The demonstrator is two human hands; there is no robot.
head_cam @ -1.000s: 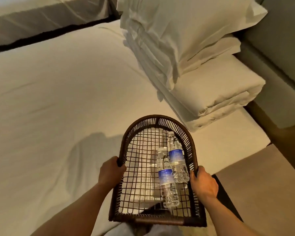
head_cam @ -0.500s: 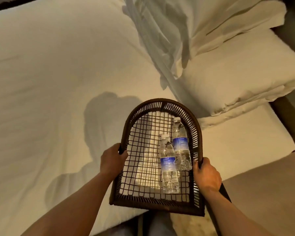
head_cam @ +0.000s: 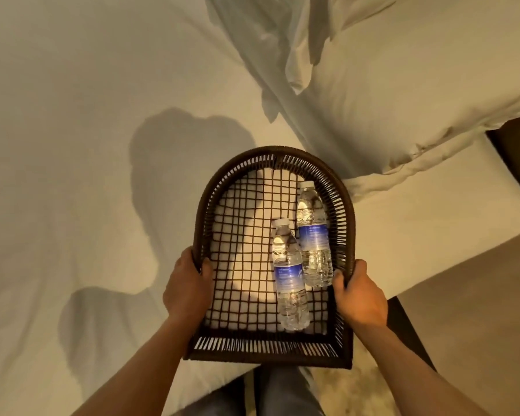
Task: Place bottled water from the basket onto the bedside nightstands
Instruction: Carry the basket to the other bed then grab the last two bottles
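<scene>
Your left hand (head_cam: 186, 288) and right hand (head_cam: 361, 298) gripped the basket (head_cam: 206, 202), now farther over the bed (head_cam: 72, 115); two bottles (head_cam: 290, 283) still lay inside.

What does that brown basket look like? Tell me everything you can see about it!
The basket is dark brown and looks woven from cord or wicker. Its far end is rounded like an arch, its near end straight. The floor is an open grid, the low walls are thin strands. The left hand and right hand grip its side rims, holding it over the white bed. Two water bottles lie inside, toward the right, caps pointing away.
</scene>
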